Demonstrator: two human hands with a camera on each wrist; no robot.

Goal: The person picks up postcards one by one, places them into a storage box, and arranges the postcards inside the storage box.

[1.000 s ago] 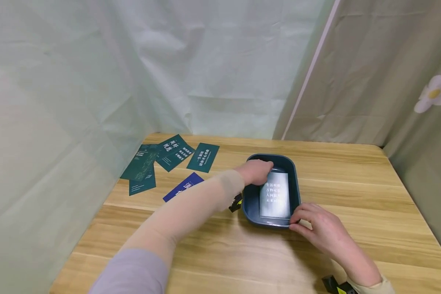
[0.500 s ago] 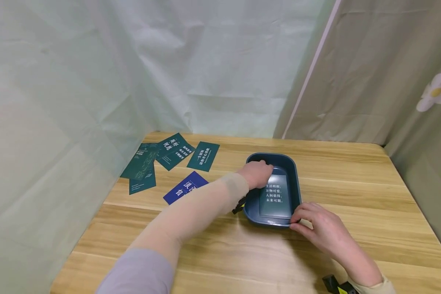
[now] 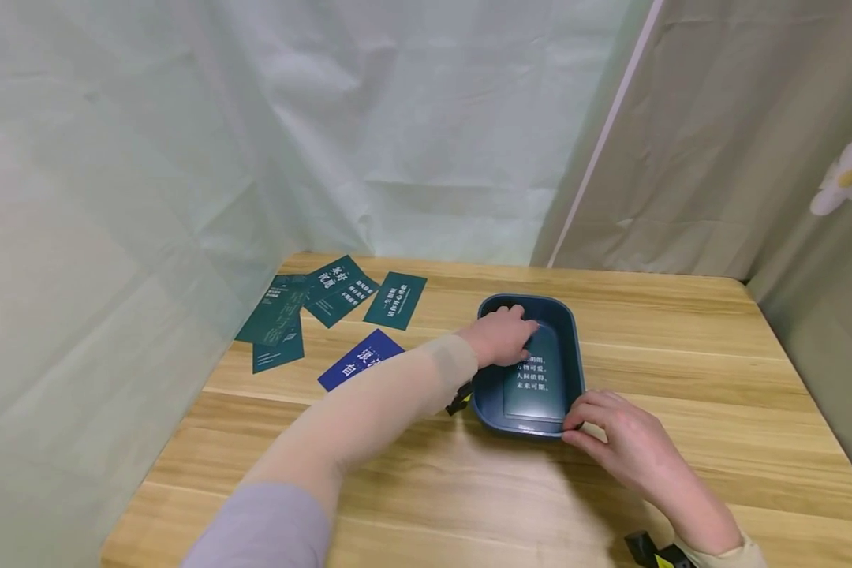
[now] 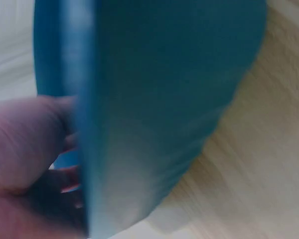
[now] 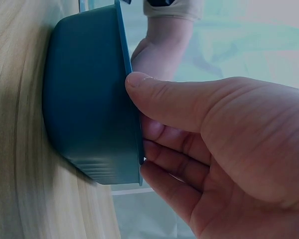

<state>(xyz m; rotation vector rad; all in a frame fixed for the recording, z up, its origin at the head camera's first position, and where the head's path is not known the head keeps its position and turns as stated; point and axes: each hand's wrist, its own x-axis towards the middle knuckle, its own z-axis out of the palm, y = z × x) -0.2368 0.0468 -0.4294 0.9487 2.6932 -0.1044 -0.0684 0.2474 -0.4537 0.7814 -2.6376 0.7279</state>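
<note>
A dark blue, deep rectangular tray (image 3: pixel 581 355) with rounded corners stands on the wooden table. Inside it lies a dark green card (image 3: pixel 536 402) with white printed characters, its upper left part covered by my left hand (image 3: pixel 502 335). That hand reaches over the tray's left rim, thumb and fingers spread apart above the card; whether the fingertips touch the card is hard to tell. At the near right corner my right hand (image 3: pixel 621 434) pinches the tray's rim, the thumb (image 5: pixel 152 89) outside and the fingers inside. In the left wrist view the tray's wall (image 4: pixel 159 99) hides the left fingertips.
Several dark green cards (image 3: pixel 273 312) overlap at the table's far left. Another green card (image 3: pixel 396 301) lies alone to their right. A blue card (image 3: pixel 355 363) is partly behind the left forearm. Pale curtains (image 3: pixel 426 142) hang beyond the table's edges.
The left hand's fingers have spread and moved slightly over the card's top, now covering some characters. The bright glare on the card has faded. My right hand keeps its hold on the rim.
</note>
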